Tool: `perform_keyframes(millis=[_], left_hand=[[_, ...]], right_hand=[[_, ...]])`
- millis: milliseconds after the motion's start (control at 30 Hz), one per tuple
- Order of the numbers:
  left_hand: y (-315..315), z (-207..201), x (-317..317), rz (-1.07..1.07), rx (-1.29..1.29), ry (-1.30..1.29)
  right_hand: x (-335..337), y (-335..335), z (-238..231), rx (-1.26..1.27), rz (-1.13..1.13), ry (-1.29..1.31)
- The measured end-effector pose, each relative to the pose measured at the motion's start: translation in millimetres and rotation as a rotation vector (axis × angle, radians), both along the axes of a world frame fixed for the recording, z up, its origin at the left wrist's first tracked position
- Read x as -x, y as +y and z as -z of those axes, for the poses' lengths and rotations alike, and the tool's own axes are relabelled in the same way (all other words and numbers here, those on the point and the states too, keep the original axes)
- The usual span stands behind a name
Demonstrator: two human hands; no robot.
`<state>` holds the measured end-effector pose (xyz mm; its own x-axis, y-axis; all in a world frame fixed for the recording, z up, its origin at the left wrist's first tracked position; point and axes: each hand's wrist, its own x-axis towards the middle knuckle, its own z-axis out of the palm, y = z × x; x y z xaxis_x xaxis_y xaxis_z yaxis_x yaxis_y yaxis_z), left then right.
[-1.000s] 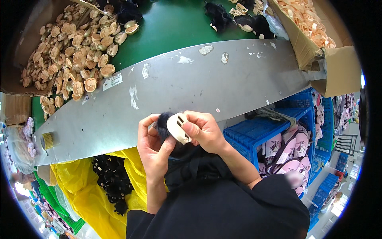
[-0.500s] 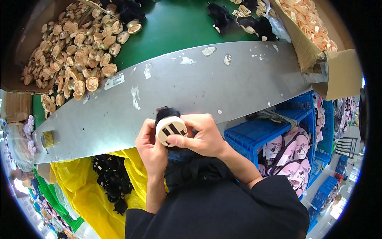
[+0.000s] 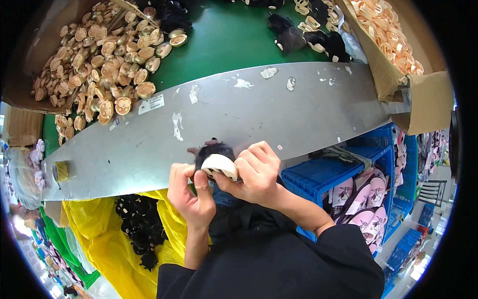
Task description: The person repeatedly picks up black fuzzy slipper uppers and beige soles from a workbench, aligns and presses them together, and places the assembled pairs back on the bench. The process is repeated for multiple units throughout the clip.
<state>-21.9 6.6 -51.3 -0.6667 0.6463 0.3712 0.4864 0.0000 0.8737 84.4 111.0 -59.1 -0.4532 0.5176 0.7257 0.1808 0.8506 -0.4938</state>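
Between my hands, above the near edge of the grey metal work surface (image 3: 229,114), is a small black furry piece (image 3: 215,150) with a cream plastic base (image 3: 219,163). The base is tilted, showing its smooth rounded side and part of its dark slots. My left hand (image 3: 191,192) closes on the piece's left side, thumb upright against it. Curled fingers of my right hand (image 3: 255,172) grip the base from the right, the thumb under its slotted face. Small brownish bits stick out of the fur at the far side.
Far left, a cardboard box (image 3: 20,94) spills cream-and-gold plastic shells (image 3: 107,60) onto a green surface (image 3: 214,40). Another box (image 3: 386,74) at right holds peach plastic parts. Yellow sacking (image 3: 94,234) with black furry pieces lies below left; blue crates (image 3: 318,177) with pink slippers stand right.
The cream base has tipped so its slotted face turns down and away from view. My right fingers have risen and curled over its right side; my left thumb has straightened upward.
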Motion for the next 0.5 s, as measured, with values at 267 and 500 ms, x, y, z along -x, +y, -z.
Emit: perform_keyframes(millis=[267,500], left_hand=[[6,13,-4,-0.062,0.098,-0.012],[8,22,-9,-0.007,-0.090,-0.361]], right_hand=[[2,-3,-4,-0.036,0.026,-0.143],[11,7,8,-0.101,0.000,-0.083]])
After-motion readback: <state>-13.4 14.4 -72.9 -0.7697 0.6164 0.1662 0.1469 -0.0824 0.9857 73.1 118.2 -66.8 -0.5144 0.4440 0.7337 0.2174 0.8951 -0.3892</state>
